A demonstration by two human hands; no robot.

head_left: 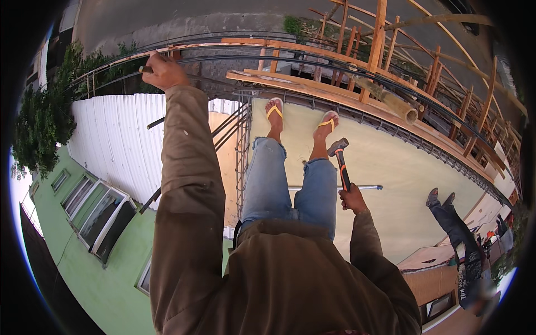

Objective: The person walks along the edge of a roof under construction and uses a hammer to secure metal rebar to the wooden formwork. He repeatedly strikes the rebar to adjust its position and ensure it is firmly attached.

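Observation:
My left hand [166,72], at the end of my outstretched arm, is closed beside a long wooden rail [223,47]. A brownish stick end [146,69] pokes out of its fist; the rest is hidden by the fingers. My right hand [353,200] grips a hammer [342,162] by its black and orange handle, the metal head pointing away from me near my right knee. Beneath the hammer a thin grey pipe [357,187] lies on the pale floor sheet [385,156]. Dark cables [312,58] run along the rail.
My feet in yellow-strapped sandals [274,109] stand near the slab's edge, lined with steel reinforcement [385,129] and wooden planks [312,86]. Timber scaffolding [379,39] and a bamboo pole [410,115] rise beyond. Steel bars [241,151] stick out left. Another person [455,229] stands right.

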